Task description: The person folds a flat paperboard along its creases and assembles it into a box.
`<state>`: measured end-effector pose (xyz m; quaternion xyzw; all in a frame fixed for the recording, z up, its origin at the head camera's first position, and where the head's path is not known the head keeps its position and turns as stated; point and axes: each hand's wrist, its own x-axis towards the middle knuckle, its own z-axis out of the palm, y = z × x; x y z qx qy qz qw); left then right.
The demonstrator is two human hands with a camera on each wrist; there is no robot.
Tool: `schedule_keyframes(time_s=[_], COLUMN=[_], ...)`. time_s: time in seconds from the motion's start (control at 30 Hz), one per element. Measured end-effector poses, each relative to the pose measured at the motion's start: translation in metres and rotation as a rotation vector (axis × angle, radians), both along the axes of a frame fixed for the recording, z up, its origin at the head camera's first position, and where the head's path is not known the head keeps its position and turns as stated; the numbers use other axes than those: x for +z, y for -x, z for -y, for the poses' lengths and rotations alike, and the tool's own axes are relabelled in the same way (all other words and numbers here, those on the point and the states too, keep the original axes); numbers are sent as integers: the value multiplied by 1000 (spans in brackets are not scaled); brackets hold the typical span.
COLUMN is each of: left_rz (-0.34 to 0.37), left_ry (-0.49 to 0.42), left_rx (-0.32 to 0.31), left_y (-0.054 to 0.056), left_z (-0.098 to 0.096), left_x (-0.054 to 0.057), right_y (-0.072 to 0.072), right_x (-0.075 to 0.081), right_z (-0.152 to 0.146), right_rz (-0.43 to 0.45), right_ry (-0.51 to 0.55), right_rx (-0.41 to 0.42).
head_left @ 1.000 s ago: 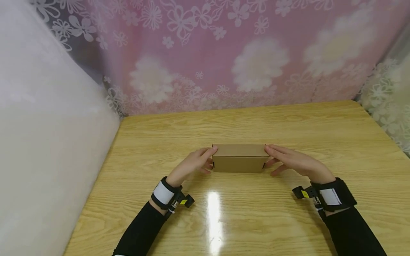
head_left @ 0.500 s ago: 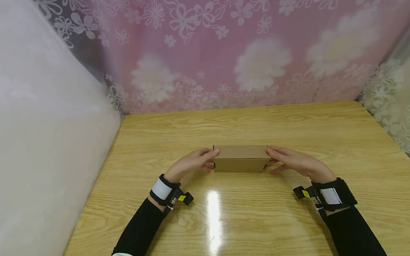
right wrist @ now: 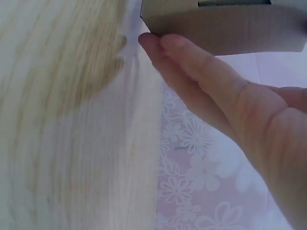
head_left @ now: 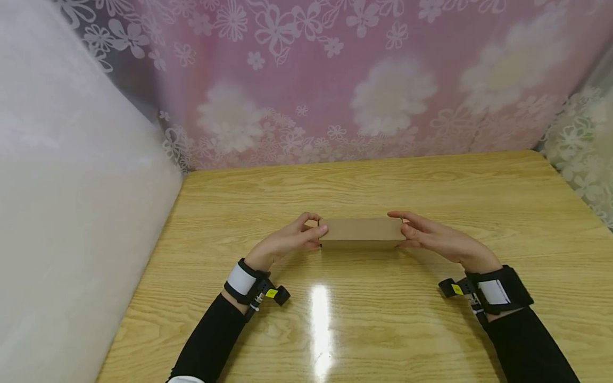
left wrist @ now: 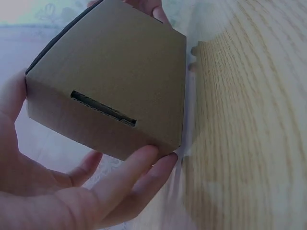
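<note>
A small brown cardboard box [head_left: 362, 229] is held by its two ends between the hands, its top face tipped so that only a thin strip of the front shows in the head view. My left hand [head_left: 291, 239] grips the left end, the thumb at the top corner and other fingers behind and below. At the opposite end, my right hand [head_left: 442, 239] holds on with its thumb at the edge and the index finger stretched past the back corner. In the left wrist view the box [left wrist: 115, 67] shows a narrow slot in its end, and a gap separates it from the tabletop.
The wooden table [head_left: 383, 319] spreads out beneath the hands, with a bright reflection near the front. A pink flowered curtain [head_left: 306, 80] hangs along the back edge. White sheeting [head_left: 76, 213] borders the left side, and a pale flowered cloth [head_left: 579, 143] the right.
The box has tilted, so its front face looks much narrower than before. My right index finger has moved out along the back edge, and the left fingers have shifted at the left end.
</note>
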<state>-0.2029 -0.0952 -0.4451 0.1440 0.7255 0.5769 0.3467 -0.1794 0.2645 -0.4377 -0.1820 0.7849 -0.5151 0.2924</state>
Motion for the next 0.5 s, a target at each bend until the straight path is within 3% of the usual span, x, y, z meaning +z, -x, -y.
schedule_keyframes(time_s=[0.17,0.33,0.5], left_rz=[-37,-118,-276], left_ry=[-48,-45,-33], left_rx=[-29,-10,-20], left_y=[1,0,-3], left_z=[3,2,-1], left_x=[2,5,2], right_y=[0,2,3], right_x=[3,2,-6], right_z=[0,1,2], right_rz=[-44,-85,-181], right_ry=[-11,59,125], right_rx=[-54,-40,3])
